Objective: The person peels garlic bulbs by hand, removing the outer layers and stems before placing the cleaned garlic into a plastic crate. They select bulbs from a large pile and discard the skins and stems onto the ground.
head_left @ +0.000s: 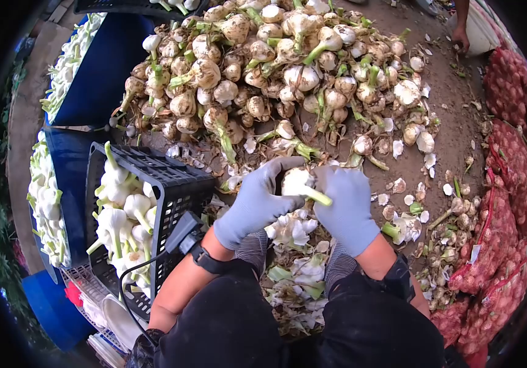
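At frame centre, the grey-gloved left hand [254, 202] and grey-gloved right hand [346, 205] close round one white, green-stemmed garlic bulb [295, 182]. Loose papery skin could let it slip onto the peel-strewn ground [447, 129].

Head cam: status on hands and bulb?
Left hand and right hand, both gloved, grip one garlic bulb. Stem points right. Peels litter the ground below; crate at left, pile ahead.

A: What stands around the black crate [171, 190]?

B: Beyond it, the heaped garlic pile [276, 67] blocks the way. Just right of it, peeled skins [294, 276] litter the ground between the knees.

A: Any free passage?

B: Well right of the crate, a strip of bare dirt [453, 122] runs between the pile and the red mesh sacks [515, 184]. The crate's top is open.
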{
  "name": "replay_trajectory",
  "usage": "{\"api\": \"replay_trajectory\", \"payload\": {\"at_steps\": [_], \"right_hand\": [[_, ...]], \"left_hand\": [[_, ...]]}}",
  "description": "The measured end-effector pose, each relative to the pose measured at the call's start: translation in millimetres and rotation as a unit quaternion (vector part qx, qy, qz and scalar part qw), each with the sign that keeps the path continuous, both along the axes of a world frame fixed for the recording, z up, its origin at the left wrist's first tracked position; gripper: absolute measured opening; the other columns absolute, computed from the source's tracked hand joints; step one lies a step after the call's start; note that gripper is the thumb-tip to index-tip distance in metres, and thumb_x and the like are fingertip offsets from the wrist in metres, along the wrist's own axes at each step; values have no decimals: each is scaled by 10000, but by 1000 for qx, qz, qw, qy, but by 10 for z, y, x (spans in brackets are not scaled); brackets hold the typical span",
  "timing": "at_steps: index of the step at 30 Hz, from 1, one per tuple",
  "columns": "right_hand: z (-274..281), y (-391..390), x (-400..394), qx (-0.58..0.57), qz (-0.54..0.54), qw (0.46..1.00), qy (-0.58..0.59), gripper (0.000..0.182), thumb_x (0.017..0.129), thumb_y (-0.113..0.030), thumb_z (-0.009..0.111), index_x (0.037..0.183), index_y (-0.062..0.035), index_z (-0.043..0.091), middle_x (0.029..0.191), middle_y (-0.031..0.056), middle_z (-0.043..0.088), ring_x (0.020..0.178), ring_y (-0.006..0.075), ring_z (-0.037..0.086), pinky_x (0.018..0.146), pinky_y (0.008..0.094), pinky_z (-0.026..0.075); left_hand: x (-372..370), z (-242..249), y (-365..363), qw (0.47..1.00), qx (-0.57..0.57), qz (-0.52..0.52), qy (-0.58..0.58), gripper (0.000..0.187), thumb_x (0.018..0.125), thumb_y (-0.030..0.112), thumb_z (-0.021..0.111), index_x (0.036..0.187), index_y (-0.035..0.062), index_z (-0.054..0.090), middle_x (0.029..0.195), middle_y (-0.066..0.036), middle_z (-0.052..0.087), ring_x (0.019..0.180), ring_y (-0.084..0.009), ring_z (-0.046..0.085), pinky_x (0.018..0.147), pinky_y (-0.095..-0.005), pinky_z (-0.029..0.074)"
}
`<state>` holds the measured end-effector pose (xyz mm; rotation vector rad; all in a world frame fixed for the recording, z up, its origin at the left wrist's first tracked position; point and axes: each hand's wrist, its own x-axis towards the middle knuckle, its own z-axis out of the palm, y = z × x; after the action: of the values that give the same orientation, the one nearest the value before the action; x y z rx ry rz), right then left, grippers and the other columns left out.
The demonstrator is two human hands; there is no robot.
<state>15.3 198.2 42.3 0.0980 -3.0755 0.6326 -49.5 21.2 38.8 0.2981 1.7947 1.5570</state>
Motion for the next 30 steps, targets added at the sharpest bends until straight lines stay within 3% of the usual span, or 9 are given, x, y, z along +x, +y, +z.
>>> {"api": "replay_trajectory", "payload": {"at_steps": [3,5,10,19,21,23,25,27,30], "right_hand": [[-140,66,19,-86,-51,994,32,207,672,-132,686,847,-85,587,677,99,599,645,299,624,560,407,443],[-157,76,32,-168,-88,980,51,187,663,-117,672,823,-94,579,669,91,588,635,305,613,558,407,439],[46,-52,61,-100,8,993,60,70,663,-93,628,722,-100,591,703,102,615,631,308,603,580,423,462],[-330,336,85,-255,-171,946,-105,182,919,-226,582,975,-79,674,809,121,677,700,291,659,652,393,526],[-90,140,48,-741,-269,576,-216,219,968,-221,556,1013,-26,647,833,96,682,722,220,670,660,333,535],[-72,16,11,-745,-262,579,-202,192,983,-163,540,1024,6,623,849,86,670,718,157,655,641,279,535],[-158,2,-59,-593,-176,768,-164,148,979,-102,521,1032,6,609,829,91,660,713,130,637,634,254,541],[3,-14,-86,-583,-214,759,-196,219,994,-171,500,1026,19,605,806,77,648,682,147,638,629,277,551],[-18,251,-113,-901,-226,359,-94,411,1021,-314,401,1043,47,596,796,103,648,597,194,629,622,315,563]], "left_hand": [[-44,48,9,996,26,-27,-84,691,761,-38,711,1386,-55,418,1228,-90,569,1027,-129,591,874,-260,500],[-18,-43,55,958,202,155,-133,645,801,0,703,1374,-62,413,1152,-101,600,1008,-169,618,832,-285,527],[22,-98,-11,981,113,136,-82,471,923,245,665,1257,-53,519,1101,-126,634,968,-171,639,818,-292,532],[-28,-45,-20,920,282,122,-242,492,901,122,624,1340,-51,485,1326,-139,557,1152,-198,576,1004,-330,450],[0,-49,-4,953,207,129,-181,512,877,133,640,1331,-52,492,1338,-139,548,1188,-205,554,1028,-332,428],[34,10,66,979,160,88,-91,489,820,107,659,1267,-53,544,1366,-148,528,1263,-223,492,1079,-351,372],[42,-86,33,978,161,100,-89,406,845,108,648,1218,-36,577,1362,-150,531,1273,-233,485,1085,-377,370],[15,-209,-37,910,300,178,-226,327,875,94,638,1183,-7,601,1392,-165,494,1286,-258,475,1078,-396,381],[54,-232,-106,908,323,171,-206,365,962,180,559,1286,18,517,1374,-183,495,1295,-292,469,1080,-446,410]]}}
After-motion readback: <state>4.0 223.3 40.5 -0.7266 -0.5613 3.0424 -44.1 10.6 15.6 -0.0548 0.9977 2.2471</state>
